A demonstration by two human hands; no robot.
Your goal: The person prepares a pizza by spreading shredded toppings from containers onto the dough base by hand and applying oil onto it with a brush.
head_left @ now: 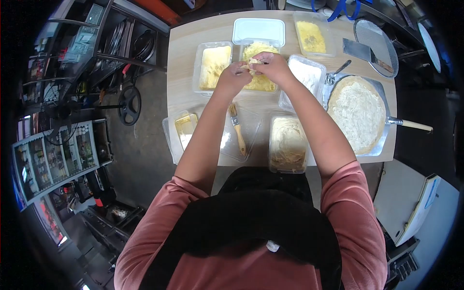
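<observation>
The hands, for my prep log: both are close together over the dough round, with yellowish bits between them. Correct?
Not quite: the head view shows left hand and right hand close together over the tub of yellow shreds, yellowish bits between them.

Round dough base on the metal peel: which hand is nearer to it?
Right. The right hand is above and left of the dough base in the picture; the left hand is farther left, beyond the right one.
</observation>
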